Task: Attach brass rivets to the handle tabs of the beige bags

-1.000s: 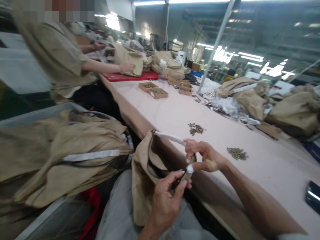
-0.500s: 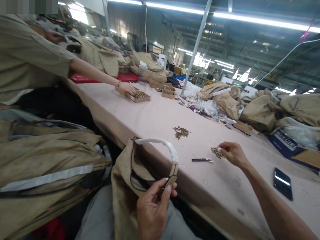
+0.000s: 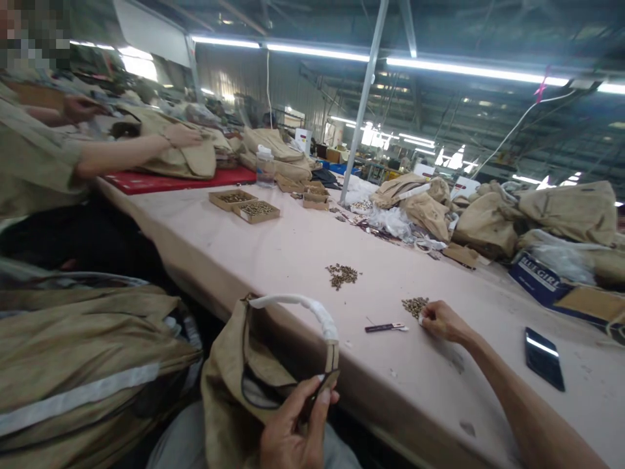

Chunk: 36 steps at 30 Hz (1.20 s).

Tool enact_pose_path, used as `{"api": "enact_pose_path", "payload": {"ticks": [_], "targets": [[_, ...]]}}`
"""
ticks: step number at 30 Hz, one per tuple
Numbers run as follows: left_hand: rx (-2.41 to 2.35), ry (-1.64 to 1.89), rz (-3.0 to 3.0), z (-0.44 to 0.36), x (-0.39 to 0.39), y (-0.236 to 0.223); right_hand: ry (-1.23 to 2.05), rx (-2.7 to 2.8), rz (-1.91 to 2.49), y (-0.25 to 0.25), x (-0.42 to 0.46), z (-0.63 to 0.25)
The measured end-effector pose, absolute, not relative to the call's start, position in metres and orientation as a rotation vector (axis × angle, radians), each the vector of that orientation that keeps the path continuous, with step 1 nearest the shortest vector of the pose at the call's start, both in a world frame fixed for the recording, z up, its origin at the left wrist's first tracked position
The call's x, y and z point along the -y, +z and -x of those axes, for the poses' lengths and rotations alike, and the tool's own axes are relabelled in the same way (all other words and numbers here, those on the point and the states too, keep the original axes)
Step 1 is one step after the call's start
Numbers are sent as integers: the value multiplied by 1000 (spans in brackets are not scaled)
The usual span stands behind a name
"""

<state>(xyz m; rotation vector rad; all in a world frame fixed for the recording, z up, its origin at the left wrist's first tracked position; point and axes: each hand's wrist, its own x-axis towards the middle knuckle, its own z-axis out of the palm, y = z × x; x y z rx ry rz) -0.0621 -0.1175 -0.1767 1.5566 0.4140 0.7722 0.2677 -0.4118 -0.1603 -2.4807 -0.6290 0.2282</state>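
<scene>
I've got the left hand [image 3: 295,423] pinching a handle end [image 3: 333,358] of the tan cloth bag [image 3: 222,397], thumb and finger closed on it; the soft, creased body gapes beside the table [image 3: 293,251]. Smooth white wrapping [image 3: 326,320] arches above. My right hand [image 3: 442,321] bunches its fingertips at the brassy pile [image 3: 413,306]'s edge; gripping anything? I can't tell.

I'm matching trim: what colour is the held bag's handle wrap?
The handle wrap is white; best view: head.

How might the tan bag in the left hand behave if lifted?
The tan bag would probably sag, since its cloth body slumps in folds. Its white handle is likely stiffer, as it holds an arch above the opening.
</scene>
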Motion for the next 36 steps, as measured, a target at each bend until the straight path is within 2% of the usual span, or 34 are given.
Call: {"api": "enact_pose_path", "payload": {"ticks": [5, 11, 27, 31, 36], "targets": [[-329, 867, -1684, 61, 115, -187, 225, 628, 2492, -159, 412, -269], [-312, 813, -1643, 70, 119, -197, 198, 664, 2530, -160, 416, -263], [-416, 693, -1202, 85, 135, -182, 124, 917, 2656, -162, 433, -235], [-430, 653, -1191, 85, 137, -185, -79, 1232, 2391, -134, 379, -177], [-473, 651, -1118, 80, 139, -191, 41, 1743, 1841, -105, 284, -71]]}}
